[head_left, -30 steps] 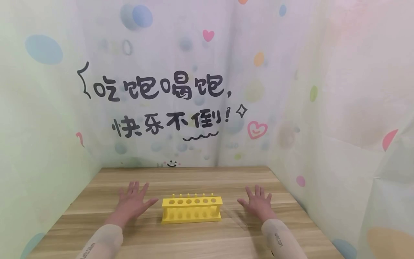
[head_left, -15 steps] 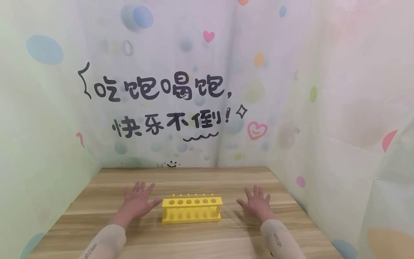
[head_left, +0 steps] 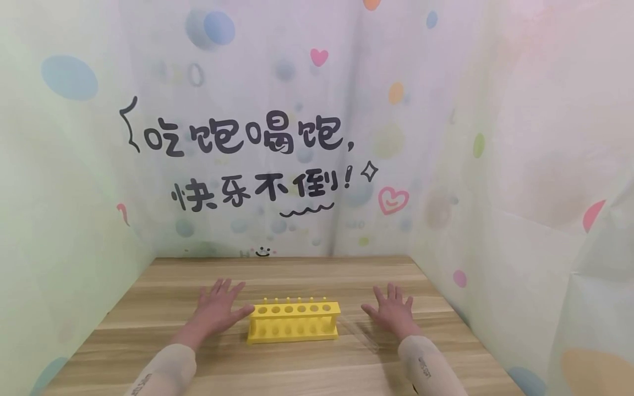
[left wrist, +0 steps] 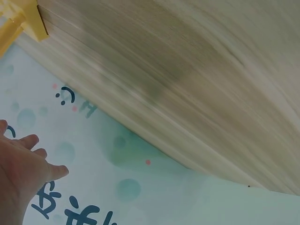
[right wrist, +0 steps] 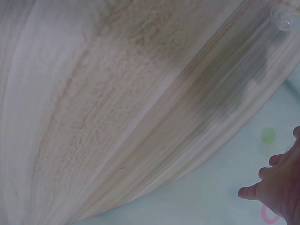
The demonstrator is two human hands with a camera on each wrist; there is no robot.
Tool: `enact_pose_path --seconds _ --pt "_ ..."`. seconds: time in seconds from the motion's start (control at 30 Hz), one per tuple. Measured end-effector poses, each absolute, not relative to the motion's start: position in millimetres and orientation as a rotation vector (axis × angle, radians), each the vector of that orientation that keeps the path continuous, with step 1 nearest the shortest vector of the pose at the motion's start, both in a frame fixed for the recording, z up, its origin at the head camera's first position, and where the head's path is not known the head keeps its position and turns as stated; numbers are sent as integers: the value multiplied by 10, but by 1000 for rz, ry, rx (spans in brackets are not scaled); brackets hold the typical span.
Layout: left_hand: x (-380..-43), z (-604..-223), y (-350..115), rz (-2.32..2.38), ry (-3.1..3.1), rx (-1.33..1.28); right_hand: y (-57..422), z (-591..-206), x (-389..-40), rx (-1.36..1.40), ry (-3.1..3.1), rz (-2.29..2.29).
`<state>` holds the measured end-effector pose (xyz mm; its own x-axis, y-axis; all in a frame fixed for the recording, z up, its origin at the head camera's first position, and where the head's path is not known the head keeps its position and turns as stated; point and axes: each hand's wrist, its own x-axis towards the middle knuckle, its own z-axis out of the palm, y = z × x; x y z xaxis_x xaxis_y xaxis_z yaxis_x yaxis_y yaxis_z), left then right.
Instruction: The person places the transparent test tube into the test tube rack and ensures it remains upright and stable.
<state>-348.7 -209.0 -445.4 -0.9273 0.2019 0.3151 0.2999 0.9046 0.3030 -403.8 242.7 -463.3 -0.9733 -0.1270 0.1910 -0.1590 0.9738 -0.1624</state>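
A yellow test tube rack [head_left: 292,335] with a row of holes and short pegs stands on the wooden table. My left hand [head_left: 218,311] is at its left, fingers spread. The thumb tip overlaps the rack's left top end in the head view; whether they touch I cannot tell. Part of the rack [left wrist: 30,21] shows at the left wrist view's top corner, above my left hand [left wrist: 21,173]. My right hand [head_left: 394,313], also spread, is right of the rack and holds nothing. Between them lies something clear and thin [head_left: 364,334]; a clear rounded end [right wrist: 283,18] shows in the right wrist view.
The wooden tabletop [head_left: 277,374] runs back to a patterned curtain [head_left: 277,231] with dark lettering. Pale sheets hang along the left side [head_left: 64,192] and the right side [head_left: 520,181].
My left hand has moved right, towards the rack's left end, its thumb now overlapping it in view. My right hand has barely shifted. The rack stays in place.
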Motion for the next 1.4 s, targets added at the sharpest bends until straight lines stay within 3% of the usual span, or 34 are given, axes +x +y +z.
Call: enact_pose_path --seconds 1.4 --pt "-3491 -4587 -1903 -1006 -2722 -414 2154 -4712 -4114 308 -2871 450"
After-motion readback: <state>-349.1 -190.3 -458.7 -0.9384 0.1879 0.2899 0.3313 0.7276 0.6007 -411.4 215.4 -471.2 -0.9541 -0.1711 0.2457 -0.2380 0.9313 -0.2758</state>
